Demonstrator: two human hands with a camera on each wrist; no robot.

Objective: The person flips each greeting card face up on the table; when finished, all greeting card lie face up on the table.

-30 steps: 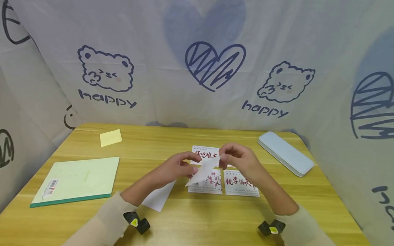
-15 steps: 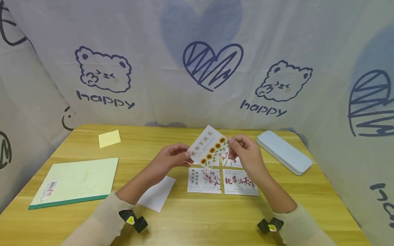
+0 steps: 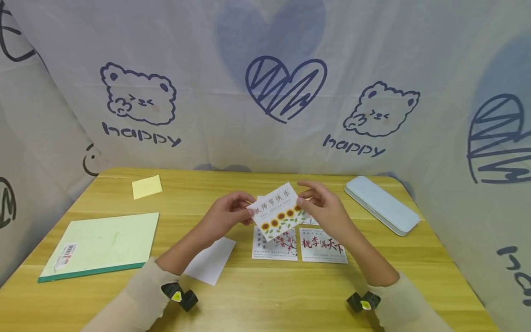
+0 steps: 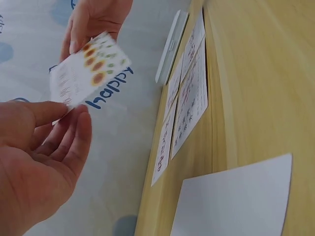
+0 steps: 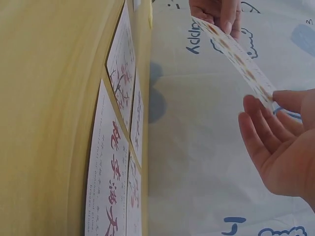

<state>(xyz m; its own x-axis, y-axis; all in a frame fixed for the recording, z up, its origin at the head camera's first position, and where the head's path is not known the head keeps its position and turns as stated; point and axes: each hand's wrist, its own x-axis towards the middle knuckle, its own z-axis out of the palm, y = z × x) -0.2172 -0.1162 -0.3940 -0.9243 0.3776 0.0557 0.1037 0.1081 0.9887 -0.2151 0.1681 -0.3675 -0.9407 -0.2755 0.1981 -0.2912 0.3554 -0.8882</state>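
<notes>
A greeting card [image 3: 275, 213] printed with a row of sunflowers and brown writing is held up over the table, slightly tilted. The left hand [image 3: 227, 213] pinches its left edge between thumb and fingers, seen closely in the left wrist view. At the opposite edge the right hand [image 3: 327, 207] pinches the card with thumb and fingers, as the right wrist view shows. Beneath it lie printed cards in two rows: a blossom card [image 3: 275, 249], a card with red writing [image 3: 323, 246], and two behind, largely hidden by the held card and right hand.
Blank white paper [image 3: 210, 262] lies under the left forearm. A pale green notebook [image 3: 99, 244] is at the left, with a yellow sticky note [image 3: 147, 186] behind it. At the right back sits a light blue case [image 3: 382, 205]. A printed curtain hangs behind the table.
The card has turned from showing its pale back to showing its sunflower face. Since half a second ago it has come down a little and levelled out. Both hands keep hold of it.
</notes>
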